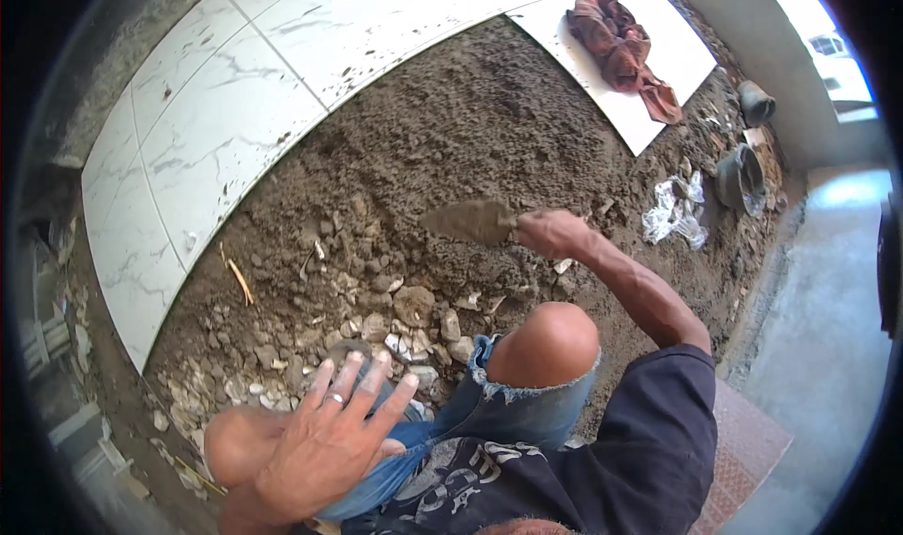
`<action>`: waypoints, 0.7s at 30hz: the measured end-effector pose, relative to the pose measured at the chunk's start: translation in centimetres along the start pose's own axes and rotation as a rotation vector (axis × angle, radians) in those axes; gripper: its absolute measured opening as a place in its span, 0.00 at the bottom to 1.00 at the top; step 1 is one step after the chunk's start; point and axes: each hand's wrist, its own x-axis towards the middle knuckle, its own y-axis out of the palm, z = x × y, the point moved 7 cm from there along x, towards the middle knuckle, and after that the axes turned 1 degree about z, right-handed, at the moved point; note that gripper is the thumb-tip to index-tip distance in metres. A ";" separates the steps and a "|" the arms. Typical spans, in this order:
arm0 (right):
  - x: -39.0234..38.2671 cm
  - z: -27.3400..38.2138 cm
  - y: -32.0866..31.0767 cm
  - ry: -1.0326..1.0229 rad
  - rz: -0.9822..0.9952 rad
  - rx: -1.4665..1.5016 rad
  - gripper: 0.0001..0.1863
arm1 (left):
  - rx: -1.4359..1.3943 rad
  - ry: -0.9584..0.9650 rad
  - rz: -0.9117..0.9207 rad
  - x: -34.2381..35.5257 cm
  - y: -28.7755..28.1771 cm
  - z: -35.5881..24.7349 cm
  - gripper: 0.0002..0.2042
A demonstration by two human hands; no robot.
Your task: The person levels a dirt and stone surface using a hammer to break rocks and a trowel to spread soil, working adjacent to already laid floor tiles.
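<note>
My right hand (555, 234) is closed round the handle of a trowel (470, 222). The trowel's pointed, dirt-coated blade points left, over the dark mortar-like soil (451, 102); whether it touches the surface I cannot tell. Low in the view, my left hand (343, 422) lies over my bent left leg with its fingers spread and a ring on one of them. Nothing is in it. Between my knees and the trowel lie loose stones (414, 306) and rubble.
White marbled tiles (216, 111) curve along the left and far side, spattered with dirt. On a separate white tile (635, 130) at the far right lies a crumpled reddish-brown cloth (616, 41). Clear plastic bags (675, 213) and a dark bucket (740, 179) are by the right wall.
</note>
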 end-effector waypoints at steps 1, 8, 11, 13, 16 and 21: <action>0.2 0.4 1.1 0.023 0.084 -0.095 0.18 | 0.014 0.009 0.003 -0.1 0.0 -0.3 0.34; 1.1 -11.9 -4.7 0.329 -0.171 0.105 0.16 | -0.004 -0.020 0.003 0.0 0.4 -0.3 0.36; 1.0 -14.6 -5.5 0.406 -0.315 0.022 0.16 | 0.020 -0.033 -0.006 0.2 0.1 -0.5 0.36; 1.8 -14.2 -4.2 0.382 -0.270 0.267 0.17 | 0.032 -0.032 0.028 0.1 -0.1 -1.0 0.37; 1.6 -8.8 -3.0 0.234 -0.329 0.214 0.18 | 0.062 0.003 0.050 -0.1 0.5 -0.8 0.37; -1.1 -13.7 -1.7 0.501 -0.268 0.329 0.13 | 0.088 -0.024 0.059 0.8 0.4 -0.2 0.38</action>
